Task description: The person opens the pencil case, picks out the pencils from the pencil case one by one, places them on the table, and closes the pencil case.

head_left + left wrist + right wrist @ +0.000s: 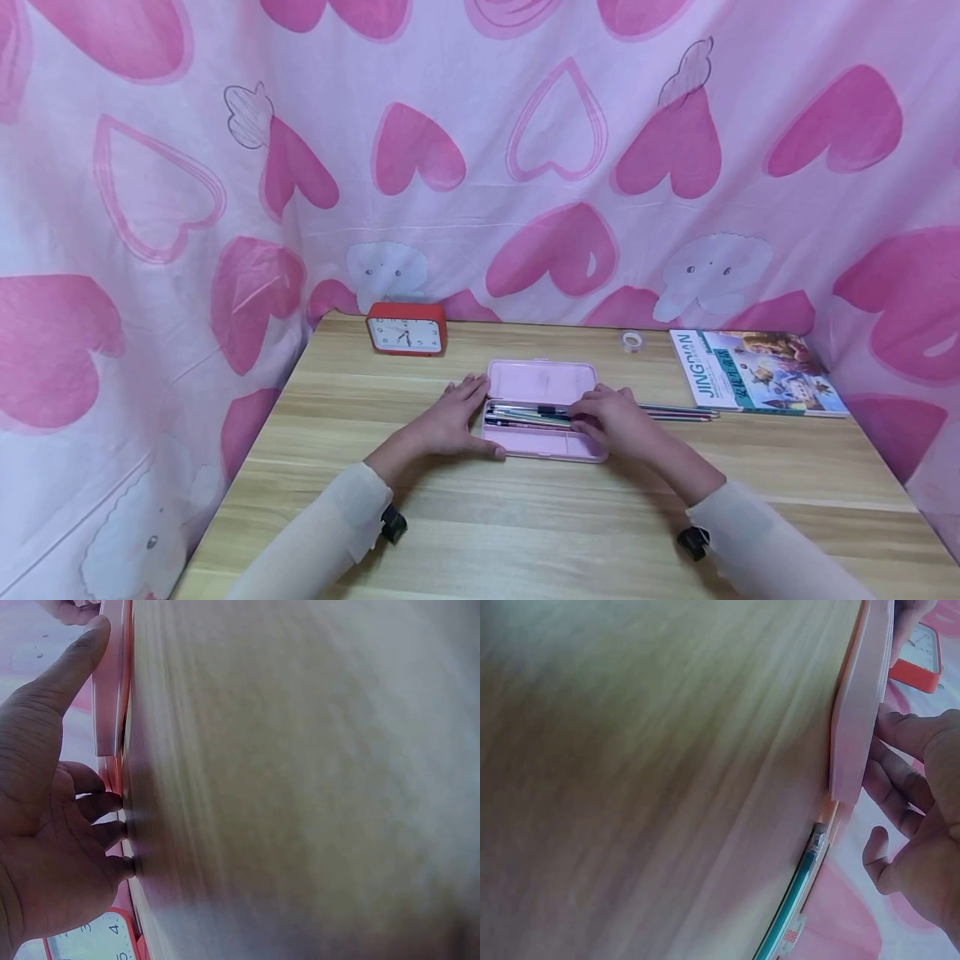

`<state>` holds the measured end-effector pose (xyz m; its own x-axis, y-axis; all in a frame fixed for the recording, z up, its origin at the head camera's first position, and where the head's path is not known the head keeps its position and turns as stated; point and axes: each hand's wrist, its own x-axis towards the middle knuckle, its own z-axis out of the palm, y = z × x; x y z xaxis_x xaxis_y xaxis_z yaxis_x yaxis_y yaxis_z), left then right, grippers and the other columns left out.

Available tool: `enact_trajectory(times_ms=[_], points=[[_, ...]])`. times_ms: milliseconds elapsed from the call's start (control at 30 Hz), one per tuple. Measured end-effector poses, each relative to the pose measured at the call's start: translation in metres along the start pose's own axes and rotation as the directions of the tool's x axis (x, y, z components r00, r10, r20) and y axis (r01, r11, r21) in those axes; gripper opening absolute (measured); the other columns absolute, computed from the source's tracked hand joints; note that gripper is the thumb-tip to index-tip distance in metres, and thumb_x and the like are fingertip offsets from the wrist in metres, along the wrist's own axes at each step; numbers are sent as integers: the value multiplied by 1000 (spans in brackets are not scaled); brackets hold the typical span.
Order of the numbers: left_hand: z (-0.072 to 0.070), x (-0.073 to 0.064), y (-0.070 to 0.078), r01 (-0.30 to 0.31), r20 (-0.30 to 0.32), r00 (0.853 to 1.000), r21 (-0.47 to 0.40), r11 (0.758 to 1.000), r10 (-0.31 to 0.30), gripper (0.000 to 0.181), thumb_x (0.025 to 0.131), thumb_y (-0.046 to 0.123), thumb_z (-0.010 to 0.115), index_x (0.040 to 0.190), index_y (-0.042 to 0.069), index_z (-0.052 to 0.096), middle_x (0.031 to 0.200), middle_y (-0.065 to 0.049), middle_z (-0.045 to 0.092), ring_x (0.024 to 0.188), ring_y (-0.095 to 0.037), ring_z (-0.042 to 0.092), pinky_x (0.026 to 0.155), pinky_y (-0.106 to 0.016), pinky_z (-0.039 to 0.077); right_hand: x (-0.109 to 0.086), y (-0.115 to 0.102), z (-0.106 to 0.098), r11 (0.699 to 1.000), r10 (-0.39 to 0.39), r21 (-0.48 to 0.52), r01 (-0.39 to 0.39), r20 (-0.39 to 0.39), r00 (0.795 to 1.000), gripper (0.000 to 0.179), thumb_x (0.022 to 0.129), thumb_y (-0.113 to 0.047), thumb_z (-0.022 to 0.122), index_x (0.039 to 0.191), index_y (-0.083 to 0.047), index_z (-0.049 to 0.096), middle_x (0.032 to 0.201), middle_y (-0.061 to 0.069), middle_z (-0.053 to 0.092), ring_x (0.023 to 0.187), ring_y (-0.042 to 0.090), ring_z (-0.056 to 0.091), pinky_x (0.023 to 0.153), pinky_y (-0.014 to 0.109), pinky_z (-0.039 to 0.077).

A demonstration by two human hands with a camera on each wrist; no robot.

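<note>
A pink pencil case (542, 381) lies unfolded on the table, with several pencils (517, 417) in its middle section. My left hand (450, 421) is at its left end, thumb on the front rim and fingers spread behind. In the left wrist view that thumb rests along the case's pink wall (111, 712). My right hand (617, 421) reaches over the right half of the case and pinches a black pen (552, 410) lying above the pencils. The fingers cover the pen's right part. In the right wrist view, the thumb and fingertips are right at the case's rim.
More pencils (678, 412) lie on the table right of the case, partly behind the right hand. A red alarm clock (407, 329) stands at the back left. A tape roll (632, 340) and a magazine (757, 372) lie at the back right, before a pink heart-patterned curtain (465, 225).
</note>
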<state>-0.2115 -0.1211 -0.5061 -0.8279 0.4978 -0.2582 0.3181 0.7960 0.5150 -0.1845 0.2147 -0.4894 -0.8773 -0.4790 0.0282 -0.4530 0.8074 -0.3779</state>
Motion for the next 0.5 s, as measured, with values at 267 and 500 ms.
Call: enact_trajectory(times_ms=[267, 500], points=[[0, 0, 0, -7, -4, 1000, 0, 1000, 7, 138, 78, 79, 86, 179, 19, 14, 189, -2, 11, 176, -27, 2, 144, -55, 5, 3, 1, 3, 997, 46, 53, -47, 24, 999, 24, 99, -21, 85, 122, -24, 84, 112, -7, 77, 108, 16, 62, 90, 38, 42], [-1, -1, 0, -4, 5, 1000, -18, 1000, 4, 139, 77, 80, 87, 179, 21, 14, 189, -1, 10, 176, -27, 1, 143, -56, 3, 4, 2, 3, 996, 38, 86, -40, 32, 999, 22, 99, -17, 85, 119, -27, 85, 107, -10, 71, 105, 16, 58, 92, 41, 43]])
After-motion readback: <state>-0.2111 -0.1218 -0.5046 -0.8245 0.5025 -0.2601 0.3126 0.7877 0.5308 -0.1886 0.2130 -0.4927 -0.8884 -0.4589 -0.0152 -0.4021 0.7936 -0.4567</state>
